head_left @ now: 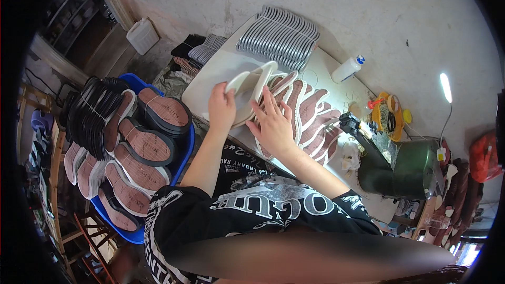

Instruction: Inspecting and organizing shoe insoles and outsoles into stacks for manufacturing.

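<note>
Both hands work on one white flat shoe sole (252,81) near the middle of the white table (210,81). Left hand (222,106) pinches its near end shut. Right hand (273,123) lies open, fingers spread, on the brown and white soles (315,121) spread beside it. A grey sole stack (279,37) sits at the far edge.

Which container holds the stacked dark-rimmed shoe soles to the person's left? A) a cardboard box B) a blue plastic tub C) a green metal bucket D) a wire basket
B: the brown soles with dark rims lie overlapping inside a blue plastic tub, its blue rim showing along the right side and at the bottom, left of the left hand.
</note>
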### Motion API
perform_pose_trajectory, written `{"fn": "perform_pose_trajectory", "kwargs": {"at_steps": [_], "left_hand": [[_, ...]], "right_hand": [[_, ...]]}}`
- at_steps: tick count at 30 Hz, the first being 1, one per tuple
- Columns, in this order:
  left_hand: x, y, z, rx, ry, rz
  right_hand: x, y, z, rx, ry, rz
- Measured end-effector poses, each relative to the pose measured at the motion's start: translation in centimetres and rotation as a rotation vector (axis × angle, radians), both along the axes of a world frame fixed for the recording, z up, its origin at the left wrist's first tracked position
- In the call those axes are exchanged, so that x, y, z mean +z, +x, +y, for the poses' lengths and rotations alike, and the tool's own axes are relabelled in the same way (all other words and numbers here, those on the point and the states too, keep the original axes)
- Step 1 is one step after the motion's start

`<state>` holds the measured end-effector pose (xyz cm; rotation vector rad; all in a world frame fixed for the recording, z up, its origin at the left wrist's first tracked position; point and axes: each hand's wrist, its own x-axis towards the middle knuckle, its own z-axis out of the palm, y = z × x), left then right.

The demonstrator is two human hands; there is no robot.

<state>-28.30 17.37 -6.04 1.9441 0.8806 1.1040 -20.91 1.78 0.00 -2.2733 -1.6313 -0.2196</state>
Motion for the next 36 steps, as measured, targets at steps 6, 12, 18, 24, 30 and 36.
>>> {"fn": "perform_pose_trajectory", "kwargs": {"at_steps": [6,12,18,24,30,36], "left_hand": [[2.9,-4.2,4.2,0.121,-0.272,-0.135],[0.3,-5.3,3.5,-0.052,-0.026,0.511],[1.9,-5.6,3.5,-0.191,0.148,0.887],[2.2,-4.6,4.5,-0.39,0.288,0.896],[3.8,-5.3,5.0,-0.506,0.284,0.695],[2.8,-6.4,4.9,-0.426,0.443,0.537]], "right_hand": [[-0.2,1.1,1.0,0.022,-0.16,-0.03],[-0.7,1.7,1.3,0.055,-0.292,-0.158],[-0.3,1.3,0.7,0.083,-0.272,-0.137],[-0.6,1.6,0.5,0.088,-0.26,-0.102],[-0.6,1.6,0.5,0.093,-0.257,-0.097],[-0.4,1.5,0.4,0.094,-0.247,-0.109]]}}
